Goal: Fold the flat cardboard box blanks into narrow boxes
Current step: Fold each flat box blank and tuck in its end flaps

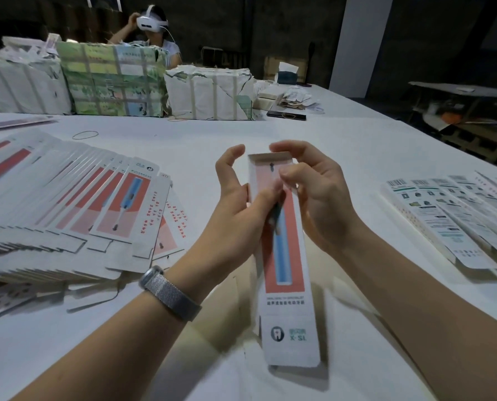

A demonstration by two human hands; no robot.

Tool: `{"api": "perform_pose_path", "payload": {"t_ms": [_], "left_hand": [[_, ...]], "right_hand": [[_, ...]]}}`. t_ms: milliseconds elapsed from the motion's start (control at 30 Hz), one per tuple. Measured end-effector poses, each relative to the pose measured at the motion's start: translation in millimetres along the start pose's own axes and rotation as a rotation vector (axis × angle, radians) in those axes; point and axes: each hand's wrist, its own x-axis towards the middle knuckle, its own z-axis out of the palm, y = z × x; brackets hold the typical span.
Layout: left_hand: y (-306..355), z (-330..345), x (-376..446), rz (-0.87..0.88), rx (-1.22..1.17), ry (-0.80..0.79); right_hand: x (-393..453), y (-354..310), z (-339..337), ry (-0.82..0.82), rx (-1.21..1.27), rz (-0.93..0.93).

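Near end of the box (285,270) points at the camera; long axis runs straight away across the worktop (342,146), far end open between both hands. Left hand (235,204) grips its left wall, thumb laid across the printed face. Right hand (313,195) curls over the far right corner, fingertips pinching the top flap, so it looks nearer to closing that end. Flat blanks (76,204) fan out to the left, finished boxes (449,215) to the right, both well apart. Nothing blocks the flap
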Motion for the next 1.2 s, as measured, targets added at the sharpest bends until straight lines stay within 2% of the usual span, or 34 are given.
{"api": "perform_pose_path", "payload": {"t_ms": [133,767,900,1200], "left_hand": [[-2,3,-2,-0.026,0.061,-0.035],[2,3,-4,0.021,0.184,-0.103],[3,3,-6,0.021,0.174,-0.085],[5,-3,-5,0.003,-0.023,-0.034]], "right_hand": [[2,3,1,0.129,-0.071,0.014],[4,-7,-4,0.235,-0.093,0.017],[6,-11,-11,0.153,-0.088,0.058],[4,-13,-13,-0.031,-0.047,0.061]]}}
